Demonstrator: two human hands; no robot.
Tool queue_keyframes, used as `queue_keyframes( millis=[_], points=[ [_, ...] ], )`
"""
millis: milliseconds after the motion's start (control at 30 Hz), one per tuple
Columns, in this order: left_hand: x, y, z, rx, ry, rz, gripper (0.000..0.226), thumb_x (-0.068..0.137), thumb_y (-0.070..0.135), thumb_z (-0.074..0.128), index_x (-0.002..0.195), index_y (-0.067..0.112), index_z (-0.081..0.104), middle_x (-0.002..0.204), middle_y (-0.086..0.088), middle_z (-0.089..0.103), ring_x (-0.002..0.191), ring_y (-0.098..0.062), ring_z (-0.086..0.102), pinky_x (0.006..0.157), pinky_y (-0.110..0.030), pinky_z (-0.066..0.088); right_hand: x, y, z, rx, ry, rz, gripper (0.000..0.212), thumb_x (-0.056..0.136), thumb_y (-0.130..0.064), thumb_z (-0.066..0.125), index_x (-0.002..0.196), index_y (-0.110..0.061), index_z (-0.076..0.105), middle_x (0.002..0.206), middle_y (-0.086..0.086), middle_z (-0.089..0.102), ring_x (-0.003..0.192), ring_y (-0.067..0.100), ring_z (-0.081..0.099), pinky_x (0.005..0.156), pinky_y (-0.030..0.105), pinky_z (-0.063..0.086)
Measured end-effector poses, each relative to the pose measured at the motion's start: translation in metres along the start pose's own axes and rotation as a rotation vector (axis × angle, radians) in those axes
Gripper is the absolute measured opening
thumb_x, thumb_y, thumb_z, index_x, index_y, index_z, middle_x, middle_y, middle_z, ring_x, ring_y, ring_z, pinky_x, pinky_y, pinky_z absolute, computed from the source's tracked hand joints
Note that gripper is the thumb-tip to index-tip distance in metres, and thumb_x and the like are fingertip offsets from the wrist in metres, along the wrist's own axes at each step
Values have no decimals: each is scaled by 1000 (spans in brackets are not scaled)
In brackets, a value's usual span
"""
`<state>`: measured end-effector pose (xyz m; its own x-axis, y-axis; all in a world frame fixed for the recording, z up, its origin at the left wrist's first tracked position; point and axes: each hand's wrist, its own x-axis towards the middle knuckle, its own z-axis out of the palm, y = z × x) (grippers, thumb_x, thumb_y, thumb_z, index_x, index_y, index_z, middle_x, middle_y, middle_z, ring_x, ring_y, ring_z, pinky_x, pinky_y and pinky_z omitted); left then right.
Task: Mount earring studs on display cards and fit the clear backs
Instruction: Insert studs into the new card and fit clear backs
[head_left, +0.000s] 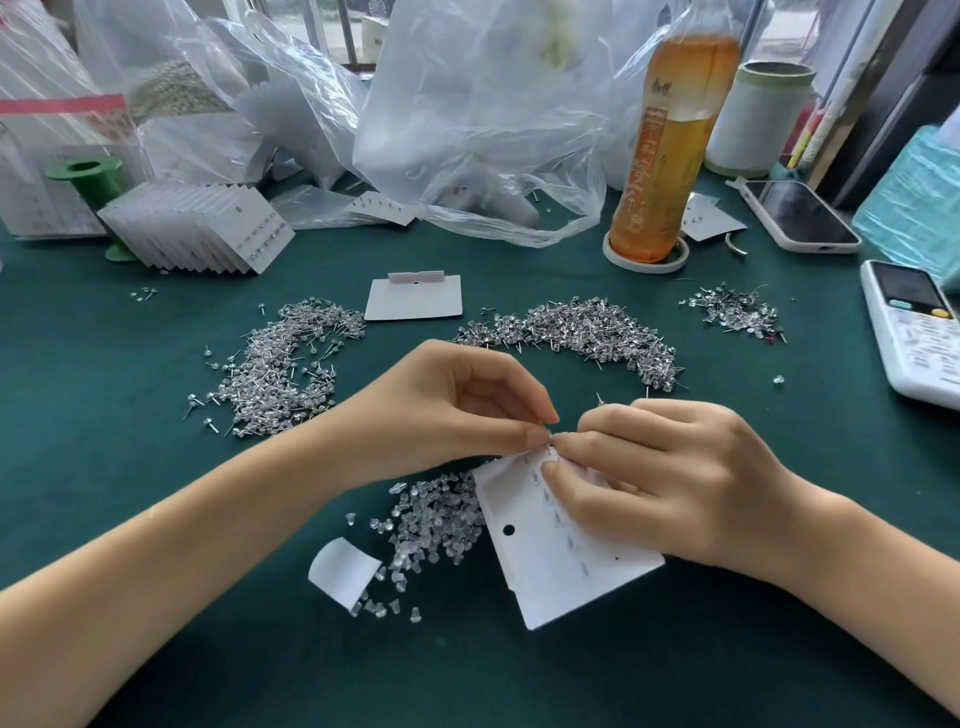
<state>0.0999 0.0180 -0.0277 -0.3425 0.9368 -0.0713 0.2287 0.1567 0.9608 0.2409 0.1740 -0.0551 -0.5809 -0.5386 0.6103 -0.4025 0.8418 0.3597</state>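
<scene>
Both hands meet near centre over the green table (675, 675).

- Right hand (675, 478): grips the white display card (561, 566) at its far edge, thumb on the card face, fingers curled round the edge. Card tilted, near corner down by the table. One punched hole visible, plus a row of faint stud marks; count not readable.
- Left hand (457, 410): thumb and forefinger pinched together at the card's far edge, tips touching the right hand's fingertips. Something tiny sits in the pinch; can't tell if it's a stud or a back.
- Clear backs (431, 525): one loose pile just left of the card, touching its edge, a few strays on the near side. Too many to count.
- Curled paper scrap (345, 569): one, near-left of that pile.
- Studs: three piles. Big one left (280, 364), big arc far-right of the hands (587, 332), small one further right (737, 312). Uncountable.
- Spare blank card (415, 299): one, flat, far of the hands between the two big piles.
- Finished cards: one fanned stack (208, 228) far left, leaning on a green spool (85, 179).
- Background: one tea bottle (670, 150) standing on a tape ring, one phone (800, 215) face-up far right, one remote (914, 332) at the right edge, several plastic bags (483, 119) along the far side.
</scene>
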Motion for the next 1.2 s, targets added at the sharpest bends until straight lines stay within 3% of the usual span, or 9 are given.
queue_keyframes(
  millis=[733, 1200],
  points=[
    [-1, 2, 2, 39, 4, -5, 12, 78, -2, 71, 88, 4, 68, 84, -10, 72, 75, -14, 66, 73, -19, 54, -2, -2, 2, 0, -21, -6, 18, 80, 6, 67, 76, -11, 72, 63, 3, 62, 57, 24, 59, 45, 32, 46],
    [-2, 0, 8, 7, 11, -53, 13, 78, -1, 72, 86, 9, 71, 84, -9, 73, 75, -11, 67, 72, -17, 53, -3, -4, 3, -26, -21, -21, 18, 79, 5, 68, 74, -12, 70, 62, 2, 59, 56, 23, 57, 47, 32, 47]
  ],
)
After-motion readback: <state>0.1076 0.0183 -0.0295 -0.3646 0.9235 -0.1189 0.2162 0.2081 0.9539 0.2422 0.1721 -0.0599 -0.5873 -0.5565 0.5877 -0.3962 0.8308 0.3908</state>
